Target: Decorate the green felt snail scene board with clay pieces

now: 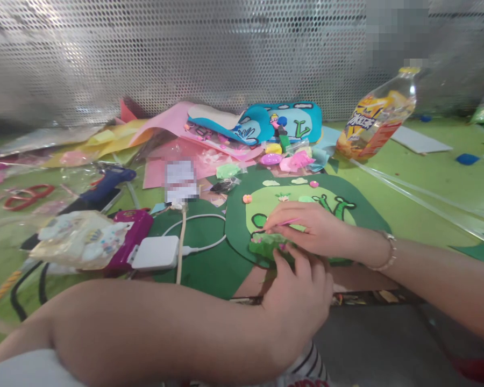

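A green paper picture (pixel 237 226) with rounded corners lies at the table's near edge. On its paler middle are black-outlined green shapes (pixel 339 208), small clouds (pixel 271 183) and a patch of green clay (pixel 262 244) with pink bits. My right hand (pixel 318 228), wearing a bracelet, pinches a thin pink stick-like tool (pixel 288 221) whose tip is over the left part of the picture, just above the clay patch. My left hand (pixel 298 285) rests at the picture's lower edge, fingers apart, fingertips touching the clay patch. What lies under those fingertips is hidden.
Behind stand a blue decorated picture (pixel 306 121) and clay packets (pixel 271 159). A tilted drink bottle (pixel 375 121) is at the back right. Leftward lie a white charger (pixel 155 252) with its cable, a blue glue gun (pixel 108 185), red scissors (pixel 28 197) and a tissue pack (pixel 80 236).
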### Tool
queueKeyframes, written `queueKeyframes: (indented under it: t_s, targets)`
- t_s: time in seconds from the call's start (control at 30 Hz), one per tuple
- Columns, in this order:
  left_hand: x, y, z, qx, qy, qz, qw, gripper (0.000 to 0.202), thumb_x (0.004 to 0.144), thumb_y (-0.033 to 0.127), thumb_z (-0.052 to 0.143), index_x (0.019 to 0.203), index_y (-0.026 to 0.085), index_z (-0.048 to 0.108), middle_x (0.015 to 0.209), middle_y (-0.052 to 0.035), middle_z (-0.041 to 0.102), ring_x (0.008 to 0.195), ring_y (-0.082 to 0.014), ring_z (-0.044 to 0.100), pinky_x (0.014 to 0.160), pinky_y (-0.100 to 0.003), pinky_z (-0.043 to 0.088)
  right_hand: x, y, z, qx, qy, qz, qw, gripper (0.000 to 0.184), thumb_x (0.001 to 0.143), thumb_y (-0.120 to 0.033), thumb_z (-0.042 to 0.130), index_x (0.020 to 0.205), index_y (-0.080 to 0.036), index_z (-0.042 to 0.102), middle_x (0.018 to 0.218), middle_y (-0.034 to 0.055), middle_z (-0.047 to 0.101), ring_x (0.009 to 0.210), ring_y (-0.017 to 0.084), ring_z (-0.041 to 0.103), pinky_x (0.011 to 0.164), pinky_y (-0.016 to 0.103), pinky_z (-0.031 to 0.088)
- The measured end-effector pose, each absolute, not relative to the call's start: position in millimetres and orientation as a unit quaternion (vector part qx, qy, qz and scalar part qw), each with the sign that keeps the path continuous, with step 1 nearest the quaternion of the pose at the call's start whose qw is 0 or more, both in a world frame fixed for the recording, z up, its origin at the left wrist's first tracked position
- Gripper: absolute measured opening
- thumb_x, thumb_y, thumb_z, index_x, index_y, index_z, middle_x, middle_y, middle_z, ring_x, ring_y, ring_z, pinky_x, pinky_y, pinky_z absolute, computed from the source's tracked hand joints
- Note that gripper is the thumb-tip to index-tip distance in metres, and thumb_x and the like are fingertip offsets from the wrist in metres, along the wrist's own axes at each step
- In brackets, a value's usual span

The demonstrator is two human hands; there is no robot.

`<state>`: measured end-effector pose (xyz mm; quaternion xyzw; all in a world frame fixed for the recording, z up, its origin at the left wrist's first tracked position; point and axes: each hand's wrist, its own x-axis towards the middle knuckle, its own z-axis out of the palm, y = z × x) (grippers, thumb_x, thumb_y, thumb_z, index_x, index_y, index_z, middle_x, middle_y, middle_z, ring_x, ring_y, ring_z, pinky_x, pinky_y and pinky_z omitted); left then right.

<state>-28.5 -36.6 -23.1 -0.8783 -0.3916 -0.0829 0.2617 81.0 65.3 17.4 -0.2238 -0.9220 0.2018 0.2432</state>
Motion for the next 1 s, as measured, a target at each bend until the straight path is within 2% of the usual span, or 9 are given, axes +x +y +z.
queueKeyframes:
  t_s: [0.3, 0.47, 0.6, 0.73, 1.0]
  targets:
    - [-28.0, -37.1, -22.8, -0.878, -0.392, -0.088, 0.259, 0.036, 0.089, 0.021, 0.039, 0.117, 0.015, 0.061, 0.102, -0.0121, 0.064, 0.095, -0.0286, 0.062, 0.073, -0.045, 0.057, 81.9, 64.3, 18.0, -0.220, -0.924, 0.200, 0.240, 0.022, 0.090, -0.016, 0.044, 0.094, -0.020, 0.065, 0.093, 0.0023, 0.067, 0.087, 0.013, 0.062, 0.086, 0.030, 0.050]
    - [-27.2, -37.5, -22.5, -0.876, -0.395, -0.091, 0.261, 0.036, 0.089, 0.020, 0.038, 0.116, 0.016, 0.062, 0.104, -0.0121, 0.064, 0.096, -0.0292, 0.062, 0.073, -0.045, 0.057, 81.0, 64.1, 18.9, -0.223, -0.922, 0.200, 0.244, 0.024, 0.090, -0.014, 0.042, 0.095, -0.020, 0.065, 0.094, 0.0029, 0.067, 0.088, 0.013, 0.062, 0.080, 0.028, 0.051]
    - [-27.6, -37.4, -21.5, -0.877, -0.393, -0.092, 0.259, 0.036, 0.089, 0.020, 0.038, 0.116, 0.016, 0.062, 0.103, -0.0111, 0.065, 0.095, -0.0289, 0.063, 0.073, -0.045, 0.057, 81.0, 64.7, 17.6, -0.213, -0.927, 0.213, 0.223, 0.023, 0.090, -0.015, 0.043, 0.097, -0.021, 0.064, 0.097, 0.0030, 0.067, 0.090, 0.013, 0.062, 0.081, 0.028, 0.051]
    - [-27.9, -37.0, -20.9, -0.877, -0.395, -0.090, 0.258, 0.037, 0.089, 0.020, 0.038, 0.116, 0.016, 0.062, 0.104, -0.0107, 0.065, 0.095, -0.0293, 0.063, 0.072, -0.045, 0.058, 80.4, 64.7, 16.9, -0.215, -0.921, 0.211, 0.246, 0.023, 0.090, -0.016, 0.044, 0.095, -0.021, 0.065, 0.094, 0.0031, 0.067, 0.088, 0.014, 0.062, 0.081, 0.029, 0.051]
    - [-27.8, -35.8, -22.2, -0.878, -0.393, -0.093, 0.256, 0.037, 0.089, 0.019, 0.037, 0.116, 0.016, 0.062, 0.103, -0.0113, 0.065, 0.095, -0.0289, 0.063, 0.072, -0.045, 0.058, 81.1, 63.5, 17.3, -0.212, -0.923, 0.214, 0.238, 0.023, 0.090, -0.014, 0.044, 0.095, -0.022, 0.064, 0.094, 0.0026, 0.067, 0.088, 0.013, 0.062, 0.081, 0.028, 0.052]
